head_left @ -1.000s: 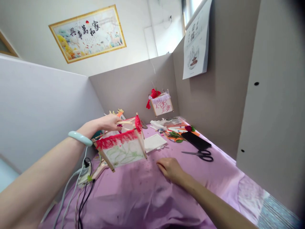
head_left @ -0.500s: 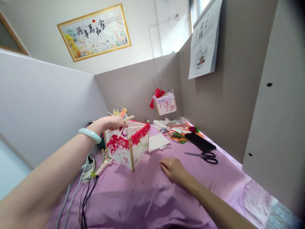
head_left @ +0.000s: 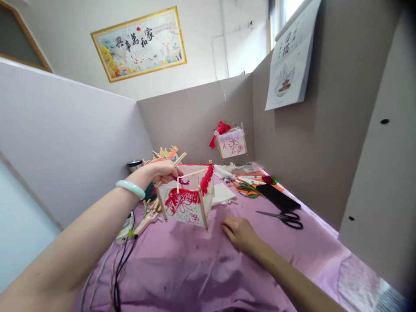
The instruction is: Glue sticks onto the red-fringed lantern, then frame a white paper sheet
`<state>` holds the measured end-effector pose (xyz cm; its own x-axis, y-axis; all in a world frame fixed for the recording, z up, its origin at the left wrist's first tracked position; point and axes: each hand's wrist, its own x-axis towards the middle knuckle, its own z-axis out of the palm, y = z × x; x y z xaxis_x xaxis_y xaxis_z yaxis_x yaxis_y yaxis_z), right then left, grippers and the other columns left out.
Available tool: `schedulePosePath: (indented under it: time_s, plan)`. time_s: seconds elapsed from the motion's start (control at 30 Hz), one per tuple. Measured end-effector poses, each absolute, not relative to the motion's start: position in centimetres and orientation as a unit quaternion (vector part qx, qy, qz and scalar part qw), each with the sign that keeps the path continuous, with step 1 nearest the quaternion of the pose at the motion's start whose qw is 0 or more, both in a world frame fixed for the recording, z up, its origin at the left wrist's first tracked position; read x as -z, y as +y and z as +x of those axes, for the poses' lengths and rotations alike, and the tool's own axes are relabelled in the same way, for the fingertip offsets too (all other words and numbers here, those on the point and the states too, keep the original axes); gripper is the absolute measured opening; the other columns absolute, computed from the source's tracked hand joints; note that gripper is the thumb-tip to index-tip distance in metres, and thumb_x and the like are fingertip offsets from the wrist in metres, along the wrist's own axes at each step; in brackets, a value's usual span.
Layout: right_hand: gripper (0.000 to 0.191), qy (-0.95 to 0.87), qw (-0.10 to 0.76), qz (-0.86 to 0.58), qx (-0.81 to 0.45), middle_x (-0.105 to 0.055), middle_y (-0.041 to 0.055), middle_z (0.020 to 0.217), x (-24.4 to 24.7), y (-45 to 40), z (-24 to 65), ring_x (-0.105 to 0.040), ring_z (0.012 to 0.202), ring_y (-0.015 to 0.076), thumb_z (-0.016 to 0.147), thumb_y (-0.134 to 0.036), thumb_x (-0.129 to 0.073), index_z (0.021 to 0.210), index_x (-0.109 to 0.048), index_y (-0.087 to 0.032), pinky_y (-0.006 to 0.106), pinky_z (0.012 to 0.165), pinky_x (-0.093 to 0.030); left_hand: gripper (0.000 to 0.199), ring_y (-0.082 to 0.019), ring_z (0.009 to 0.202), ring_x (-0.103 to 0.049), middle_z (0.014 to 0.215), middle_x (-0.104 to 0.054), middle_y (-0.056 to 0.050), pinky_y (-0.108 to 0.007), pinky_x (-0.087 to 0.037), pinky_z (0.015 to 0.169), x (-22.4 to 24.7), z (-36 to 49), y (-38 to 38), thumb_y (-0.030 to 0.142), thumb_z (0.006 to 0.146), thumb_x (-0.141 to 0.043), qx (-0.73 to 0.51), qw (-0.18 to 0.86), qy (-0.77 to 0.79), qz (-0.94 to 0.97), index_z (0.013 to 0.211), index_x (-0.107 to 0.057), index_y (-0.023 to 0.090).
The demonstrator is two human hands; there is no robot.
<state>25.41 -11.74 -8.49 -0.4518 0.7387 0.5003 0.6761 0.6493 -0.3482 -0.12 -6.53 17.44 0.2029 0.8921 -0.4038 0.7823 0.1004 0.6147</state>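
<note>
My left hand [head_left: 167,171], with a pale green bangle [head_left: 131,189] on its wrist, is closed around the thin wooden sticks [head_left: 180,159] at the top of a handmade lantern [head_left: 185,206]. White panels with drawn pink flowers fill the lantern's wooden posts, and red fringe runs along the upper edge. It hangs slightly tilted over the purple cloth, with a faint shadow below. Resting on the cloth to its right is my right hand [head_left: 239,233], fingers curled in and nothing visible in them. A white square panel [head_left: 222,193] lies partly behind the lantern.
Black scissors [head_left: 286,218] and a black phone [head_left: 277,197] lie at the right. A second lantern [head_left: 231,143] hangs near the back partition. Cables [head_left: 118,277] and a hot glue gun [head_left: 146,222] occupy the left. Grey partitions [head_left: 195,117] surround the table.
The lantern has turned in my left hand, so its flowered front panel faces me more. The whole view has shifted slightly. My right hand stays on the cloth.
</note>
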Motion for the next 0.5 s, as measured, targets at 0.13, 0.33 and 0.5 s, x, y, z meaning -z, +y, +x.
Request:
schedulePosePath:
  time_s: [0.13, 0.33, 0.5]
  plan:
    - [0.024, -0.853, 0.301, -0.423, -0.057, -0.07, 0.0048, 0.089, 8.3, -11.7, 25.4, -0.062, 0.081, 0.0179, 0.088, -0.021, -0.045, 0.094, -0.068, -0.02, 0.025, 0.071, -0.041, 0.037, -0.004, 0.04, -0.014, 0.047, -0.021, 0.01, -0.017, -0.012, 0.04, -15.4, 0.7, -7.1, 0.012, 0.069, -0.058, -0.103, 0.438, 0.636, 0.627, 0.106, -0.053, 0.014]
    - [0.025, -0.836, 0.318, -0.441, -0.075, -0.069, 0.0054, 0.09, 8.1, -11.6, 25.6, -0.062, 0.08, 0.0177, 0.088, -0.023, -0.044, 0.093, -0.068, -0.019, 0.026, 0.07, -0.041, 0.052, -0.005, 0.041, -0.015, 0.05, -0.021, 0.009, -0.021, -0.014, 0.04, -14.9, 0.9, -8.1, 0.024, 0.068, -0.066, -0.062, 0.388, 0.617, 0.681, 0.118, -0.055, 0.015]
    - [0.038, -0.818, 0.401, -0.388, -0.139, -0.066, 0.0041, 0.076, 6.9, -13.3, 25.3, -0.059, 0.068, 0.0149, 0.095, -0.036, -0.034, 0.08, -0.065, -0.019, 0.026, 0.065, -0.042, 0.056, -0.008, 0.043, -0.027, 0.054, -0.035, 0.006, -0.023, -0.023, 0.042, -14.9, 1.2, -9.1, 0.028, 0.067, -0.062, -0.02, 0.301, 0.592, 0.747, 0.123, -0.055, 0.023]
